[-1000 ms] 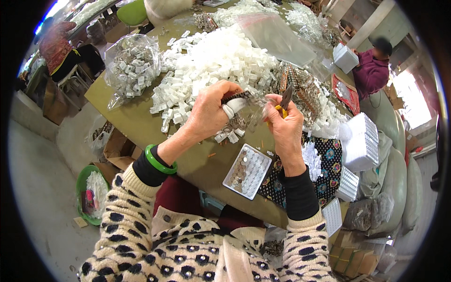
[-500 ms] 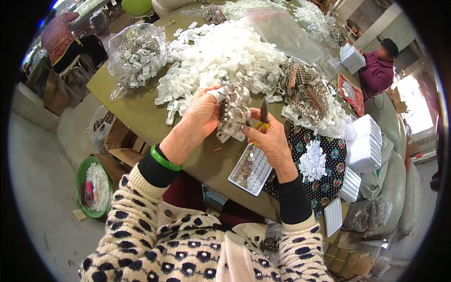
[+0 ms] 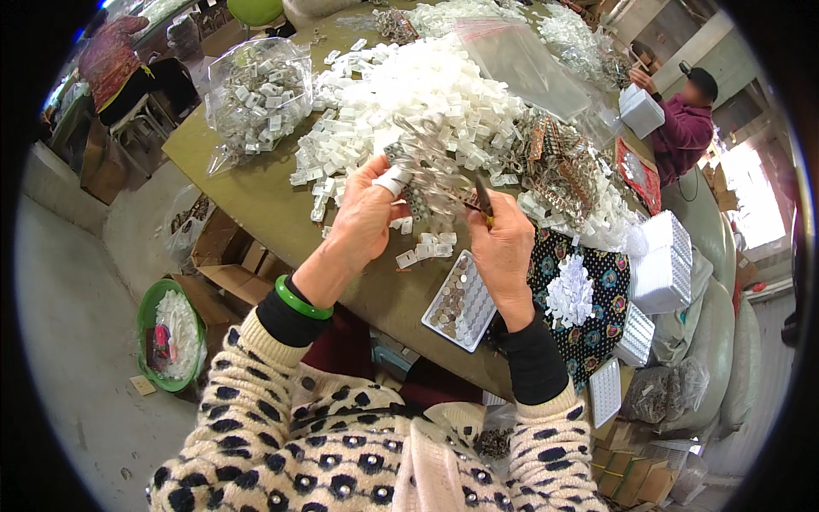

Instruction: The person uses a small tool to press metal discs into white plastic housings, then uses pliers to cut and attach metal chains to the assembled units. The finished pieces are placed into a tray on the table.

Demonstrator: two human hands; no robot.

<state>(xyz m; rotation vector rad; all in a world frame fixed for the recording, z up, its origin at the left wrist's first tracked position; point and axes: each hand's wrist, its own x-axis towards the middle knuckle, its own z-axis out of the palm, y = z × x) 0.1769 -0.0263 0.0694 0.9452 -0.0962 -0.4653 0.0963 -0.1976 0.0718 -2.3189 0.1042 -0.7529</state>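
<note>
My left hand, a white wrap around one finger, is closed on a bundle of shiny metal strips. The bundle is blurred and hangs above the table. On its right side, my right hand is closed round a dark-tipped, yellow-handled hand tool, which looks like pliers; its tips point up and its handles are mostly hidden in the palm. Below the bundle lie several small white plastic pieces. A white compartment tray with small round discs in part of it sits in front of my right wrist.
A big heap of white plastic pieces covers the table beyond my hands. Tangled metal strips lie right of it, a filled clear bag left. White trays are stacked at right. Another person sits at far right.
The metal bundle has swung and blurred. More small white pieces now lie on the table under it. My right hand has turned, hiding more of the yellow handles.
</note>
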